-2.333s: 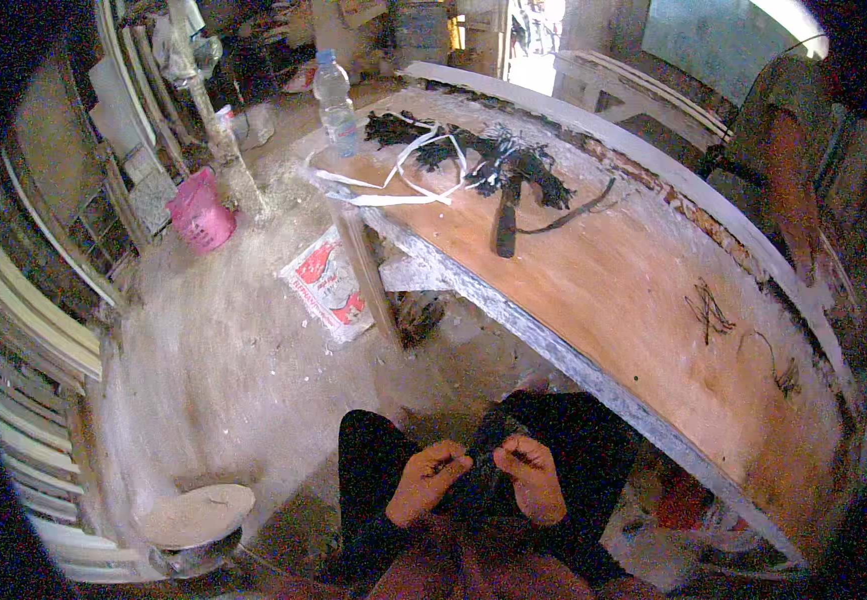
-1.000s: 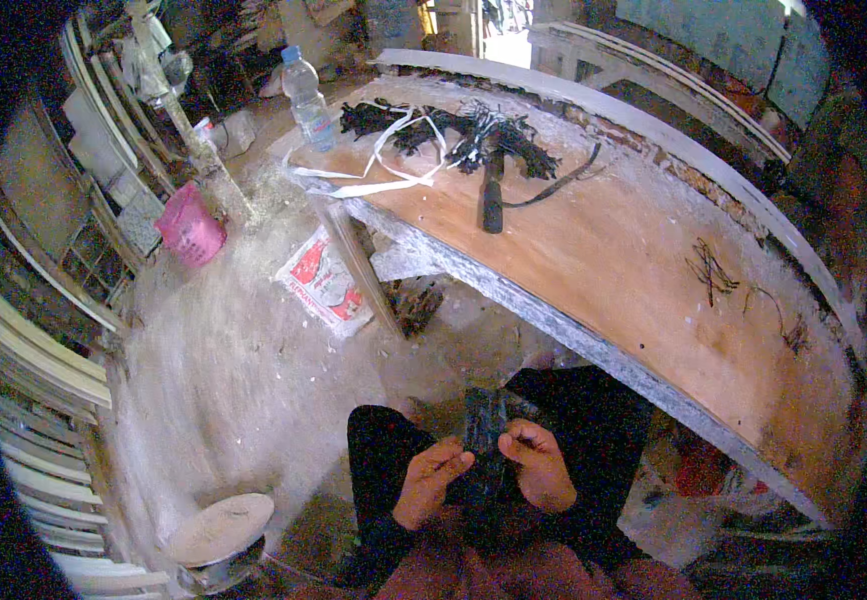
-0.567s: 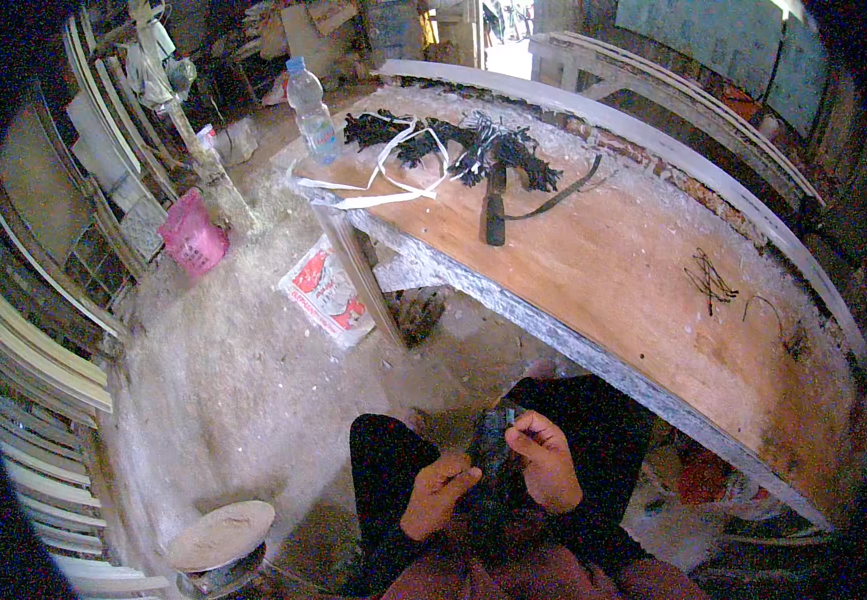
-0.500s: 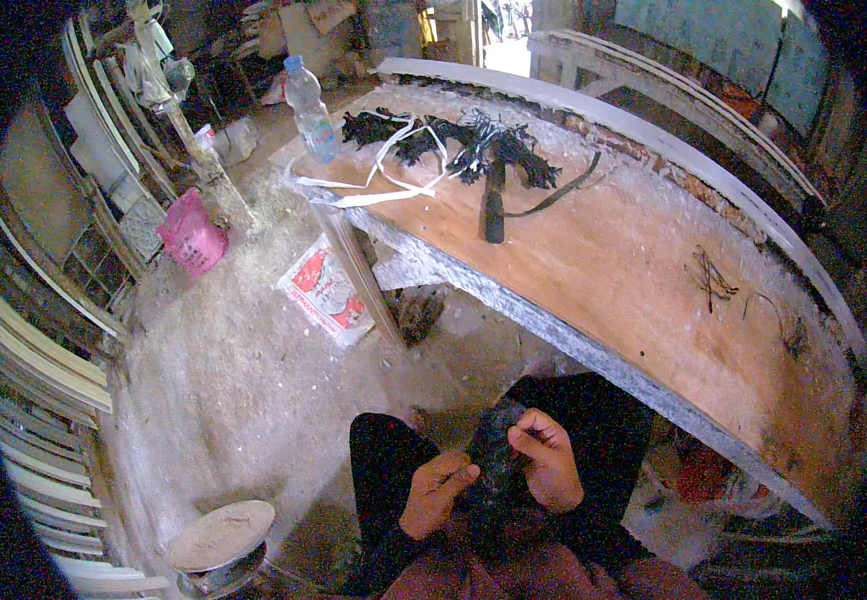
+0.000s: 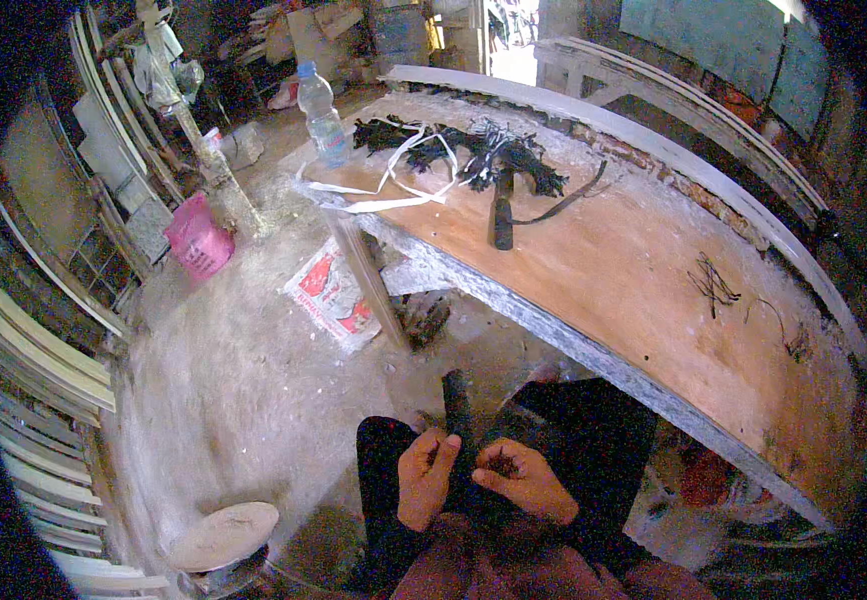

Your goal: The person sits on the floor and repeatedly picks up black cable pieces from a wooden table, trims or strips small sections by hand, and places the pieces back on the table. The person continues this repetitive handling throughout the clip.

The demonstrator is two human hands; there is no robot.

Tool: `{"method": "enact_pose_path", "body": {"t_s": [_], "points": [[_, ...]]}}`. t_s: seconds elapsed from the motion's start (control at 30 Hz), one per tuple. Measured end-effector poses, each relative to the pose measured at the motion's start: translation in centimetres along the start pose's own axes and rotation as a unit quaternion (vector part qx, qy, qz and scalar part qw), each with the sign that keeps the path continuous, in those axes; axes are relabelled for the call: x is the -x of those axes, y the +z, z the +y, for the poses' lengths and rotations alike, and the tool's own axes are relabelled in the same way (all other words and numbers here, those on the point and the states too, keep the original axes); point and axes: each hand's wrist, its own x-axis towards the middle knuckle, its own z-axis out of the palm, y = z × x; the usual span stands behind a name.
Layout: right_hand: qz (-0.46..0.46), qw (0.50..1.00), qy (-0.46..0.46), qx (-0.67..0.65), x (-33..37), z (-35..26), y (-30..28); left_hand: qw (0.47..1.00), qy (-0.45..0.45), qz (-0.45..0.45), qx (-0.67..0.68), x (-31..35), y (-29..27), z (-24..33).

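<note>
1. Left hand (image 5: 426, 478) is curled around a dark, narrow bundle (image 5: 459, 415) of stiff fibres or strips, thumb pressing on its side; the bundle stands up from the lap, over black trousers.
2. Right hand (image 5: 526, 482) pinches the same bundle lower down, fingertips closed together on a few dark strands; what exactly is in the pinch is too small to tell.
3. Tabletop (image 5: 634, 290) is a long, worn plywood sheet, orange-brown, dusty, with a grey rough edge; it curves across the right side.
4. At its far end lies a heap of black frayed strips (image 5: 494, 160) mixed with white flat straps (image 5: 394, 175), limp and tangled.
5. A hammer (image 5: 502, 215) with a dark handle lies just beside the heap, touching it.
6. A clear plastic bottle (image 5: 322, 115), upright, blue cap, stands at the far corner.
7. A few loose dark strands (image 5: 714, 285) lie mid-tabletop, well apart from the heap.
8. The floor is grey dusty concrete; a red-and-white printed sack (image 5: 332, 295) lies flat, a pink bag (image 5: 199, 240) sits near a post, and a round pale lid-like disc (image 5: 222, 535) sits near the left knee.
</note>
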Motion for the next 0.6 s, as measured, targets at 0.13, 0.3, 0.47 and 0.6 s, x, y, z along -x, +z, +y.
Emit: {"method": "enact_pose_path", "body": {"t_s": [0.13,0.3,0.47,0.6], "points": [[0.016,0.996,-0.046,0.081,0.1,0.1,0.0,0.989,-0.046,0.015,0.140,0.4,0.2,-0.3],[0.050,0.998,-0.006,-0.045,0.4,0.7,0.1,0.970,-0.093,0.036,0.220,0.7,0.3,-0.6],[0.130,0.989,-0.041,-0.050,0.2,1.0,-0.5,0.979,-0.078,-0.102,0.159,0.8,0.9,-0.9],[0.119,0.987,-0.058,-0.091,0.0,1.0,-1.1,0.978,-0.088,-0.126,0.140,0.5,0.8,-1.2]]}}
